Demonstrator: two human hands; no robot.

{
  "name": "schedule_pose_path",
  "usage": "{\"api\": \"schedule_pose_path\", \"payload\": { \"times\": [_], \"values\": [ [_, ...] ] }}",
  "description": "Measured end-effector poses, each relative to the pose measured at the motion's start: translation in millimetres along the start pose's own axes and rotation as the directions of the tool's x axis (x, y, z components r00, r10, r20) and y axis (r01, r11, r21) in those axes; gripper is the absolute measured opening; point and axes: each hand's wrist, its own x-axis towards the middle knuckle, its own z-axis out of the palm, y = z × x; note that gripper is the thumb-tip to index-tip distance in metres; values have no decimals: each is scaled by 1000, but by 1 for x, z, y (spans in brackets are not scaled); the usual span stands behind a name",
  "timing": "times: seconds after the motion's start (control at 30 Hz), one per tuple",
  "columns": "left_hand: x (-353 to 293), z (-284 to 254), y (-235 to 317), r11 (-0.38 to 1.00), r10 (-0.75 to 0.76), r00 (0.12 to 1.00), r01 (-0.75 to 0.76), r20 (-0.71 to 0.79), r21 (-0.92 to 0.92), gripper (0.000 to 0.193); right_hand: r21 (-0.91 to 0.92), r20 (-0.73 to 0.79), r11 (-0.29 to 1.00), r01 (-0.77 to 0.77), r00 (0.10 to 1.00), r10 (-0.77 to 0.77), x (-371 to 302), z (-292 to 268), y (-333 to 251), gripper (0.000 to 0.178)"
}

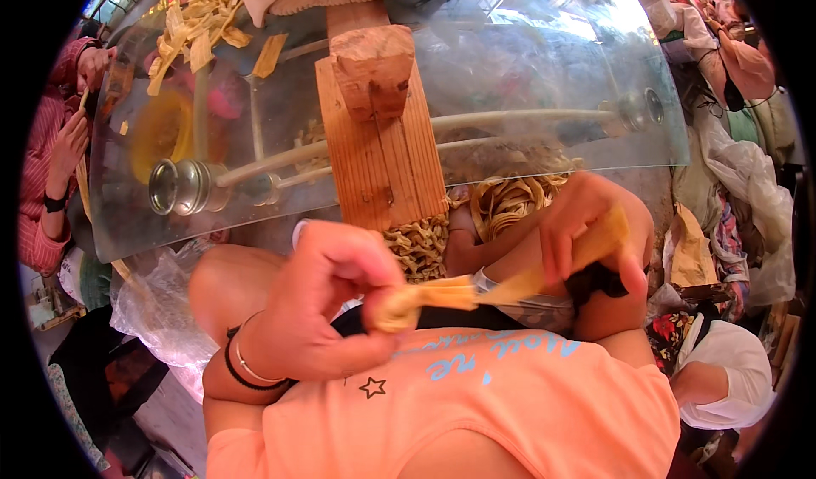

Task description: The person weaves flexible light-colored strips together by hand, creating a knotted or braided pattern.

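Observation:
My left hand (319,309) is closed, thumb and fingers pinching a bunched, folded bundle of flat tan strips (446,294) in front of my chest. It looks like dried plant fibre, but I cannot tell for sure. My right hand (599,232), to the right and slightly higher, grips a loose, wide end of tan strip (531,283) that runs across to the bundle. That end is blurred by motion. Between my legs lies a heap of plaited tan cord (416,248), with coiled tan braid (514,205) beside it.
Ahead stands a glass tabletop (544,71) with a wooden block (378,152) projecting towards me. Loose tan strips (208,20) lie on its far left. A person in a red striped shirt (47,156) handles a strip at left. Clear plastic (161,300) bunches by my left knee.

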Motion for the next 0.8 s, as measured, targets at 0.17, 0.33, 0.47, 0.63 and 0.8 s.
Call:
{"api": "schedule_pose_path", "payload": {
  "times": [0.17,0.33,0.47,0.63,0.8],
  "values": [
    [-9,-12,5,993,36,996,-45,-80,-113,53,-51,-81,957,287,954,-290,1,-4,-11,93],
    [-2,-9,6,998,50,998,-51,44,26,33,-108,-257,881,460,843,-472,12,0,-3,98],
    [9,-6,-12,957,122,980,-157,155,243,33,-465,-429,875,134,830,-356,75,65,-17,64],
    [17,4,-18,774,318,947,-227,-52,592,37,-725,-463,688,30,718,-520,95,72,-8,24],
    [22,-27,-9,647,304,950,-150,-73,748,29,-559,-725,826,-68,524,-447,102,49,-3,11]
  ]
}}
